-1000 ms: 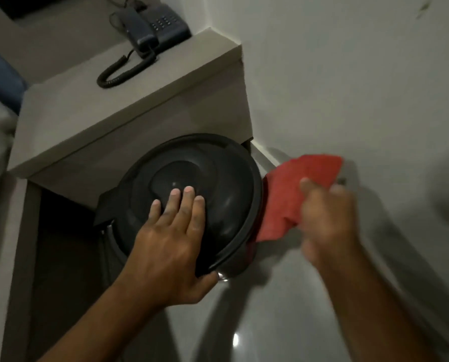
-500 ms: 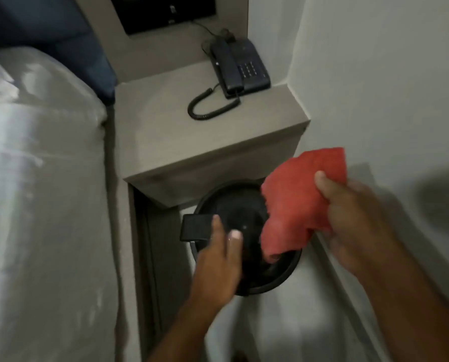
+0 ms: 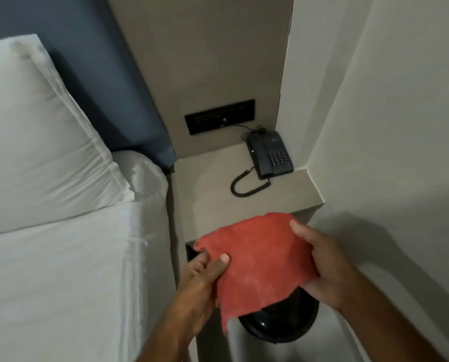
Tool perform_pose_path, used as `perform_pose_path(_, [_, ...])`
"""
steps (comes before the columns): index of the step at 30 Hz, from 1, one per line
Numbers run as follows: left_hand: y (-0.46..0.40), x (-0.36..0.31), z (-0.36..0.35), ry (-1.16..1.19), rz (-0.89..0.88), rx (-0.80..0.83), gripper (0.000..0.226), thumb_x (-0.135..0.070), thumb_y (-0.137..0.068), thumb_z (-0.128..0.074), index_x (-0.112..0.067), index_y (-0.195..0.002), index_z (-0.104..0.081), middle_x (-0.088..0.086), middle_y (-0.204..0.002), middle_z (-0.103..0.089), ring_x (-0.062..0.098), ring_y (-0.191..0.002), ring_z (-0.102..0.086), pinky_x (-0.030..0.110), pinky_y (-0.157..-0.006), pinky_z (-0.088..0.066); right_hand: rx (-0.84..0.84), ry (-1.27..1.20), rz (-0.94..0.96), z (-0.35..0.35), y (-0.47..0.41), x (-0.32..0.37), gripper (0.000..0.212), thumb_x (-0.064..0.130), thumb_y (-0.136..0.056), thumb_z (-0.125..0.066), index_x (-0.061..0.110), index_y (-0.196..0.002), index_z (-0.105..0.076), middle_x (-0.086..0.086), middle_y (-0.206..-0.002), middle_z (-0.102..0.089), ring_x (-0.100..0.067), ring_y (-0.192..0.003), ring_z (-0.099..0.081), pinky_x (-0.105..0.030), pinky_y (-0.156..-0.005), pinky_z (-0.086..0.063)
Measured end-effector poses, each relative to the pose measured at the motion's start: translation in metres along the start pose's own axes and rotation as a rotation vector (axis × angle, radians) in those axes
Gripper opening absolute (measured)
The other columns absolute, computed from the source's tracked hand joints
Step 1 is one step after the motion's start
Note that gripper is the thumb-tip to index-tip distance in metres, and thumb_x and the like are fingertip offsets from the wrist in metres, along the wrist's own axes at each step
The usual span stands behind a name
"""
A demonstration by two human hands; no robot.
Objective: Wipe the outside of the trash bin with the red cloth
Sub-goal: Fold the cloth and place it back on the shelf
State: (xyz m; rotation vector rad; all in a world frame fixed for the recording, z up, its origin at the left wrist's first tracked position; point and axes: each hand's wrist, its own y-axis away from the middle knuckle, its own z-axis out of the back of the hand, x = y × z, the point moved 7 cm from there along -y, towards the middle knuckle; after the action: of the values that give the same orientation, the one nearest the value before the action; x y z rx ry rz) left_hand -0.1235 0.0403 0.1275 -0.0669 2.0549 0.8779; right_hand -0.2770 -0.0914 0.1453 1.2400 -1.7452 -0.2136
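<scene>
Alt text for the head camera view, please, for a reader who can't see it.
Both hands, left hand and right hand, hold a red cloth spread above a black trash bin. Behind stands a bedside shelf with a telephone; a white bed lies left.

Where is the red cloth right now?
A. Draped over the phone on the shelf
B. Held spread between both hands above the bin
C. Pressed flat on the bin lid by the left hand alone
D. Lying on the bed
B: the red cloth is stretched between the left hand and the right hand, above the black trash bin, not touching it as far as the view shows.
</scene>
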Motion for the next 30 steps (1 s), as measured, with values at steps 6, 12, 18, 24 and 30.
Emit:
perform_pose_path(6, [-0.051,-0.057,0.026,-0.322,-0.277,-0.353,0.037,-0.032,-0.092,-0.060,-0.023,-0.128,-0.057,0.000,-0.118,-0.070,0.016,-0.101,-0.070,0.038,-0.082,-0.058,-0.166,0.529,0.058,-0.014,-0.088,0.025,0.029,0.039,-0.096,-0.060,0.017,-0.113,-0.065,-0.008,-0.104,-0.076,-0.026,-0.093,-0.074,-0.049,-0.084,-0.060])
perform_pose_path(12, [-0.153,-0.051,0.067,-0.319,-0.083,-0.436,0.028,-0.022,-0.099,-0.053,-0.025,-0.126,-0.058,0.001,-0.121,-0.066,0.025,-0.107,-0.066,0.038,-0.073,-0.057,-0.359,0.730,0.234,-0.001,-0.181,0.034,0.032,0.016,-0.090,-0.070,0.022,-0.112,-0.048,0.000,-0.104,-0.064,-0.015,-0.088,-0.067,-0.027,-0.065,-0.057])
perform_pose_path(18, [-0.230,-0.021,0.111,-0.327,0.042,-0.541,0.025,-0.009,-0.097,-0.051,-0.030,-0.107,-0.061,0.005,-0.117,-0.067,0.027,-0.104,-0.065,0.051,-0.089,-0.054,-0.280,0.910,0.108,0.026,-0.258,0.001,0.029,-0.001,-0.086,-0.064,0.025,-0.095,-0.073,0.001,-0.108,-0.071,-0.015,-0.097,-0.067,-0.021,-0.079,-0.054])
perform_pose_path(24, [-0.275,-0.007,0.154,-0.167,0.106,-0.608,0.038,0.011,-0.089,-0.045,-0.014,-0.111,-0.063,0.013,-0.111,-0.066,0.023,-0.085,-0.063,0.045,-0.078,-0.055,-0.084,1.009,-0.135,0.013,-0.300,-0.035,0.068,-0.006,-0.087,-0.058,0.015,-0.148,-0.038,-0.008,-0.149,-0.045,-0.020,-0.130,-0.048,-0.022,-0.096,-0.040])
perform_pose_path(30, [-0.268,-0.018,0.155,-0.302,0.065,-0.522,0.030,0.004,-0.093,-0.049,-0.024,-0.088,-0.055,0.004,-0.090,-0.066,0.017,-0.077,-0.068,0.024,-0.054,-0.053,-0.205,1.252,-0.017,0.017,-0.307,-0.039,0.043,0.010,-0.084,-0.064,0.009,-0.126,-0.056,-0.002,-0.119,-0.043,-0.016,-0.092,-0.053,-0.023,-0.077,-0.046])
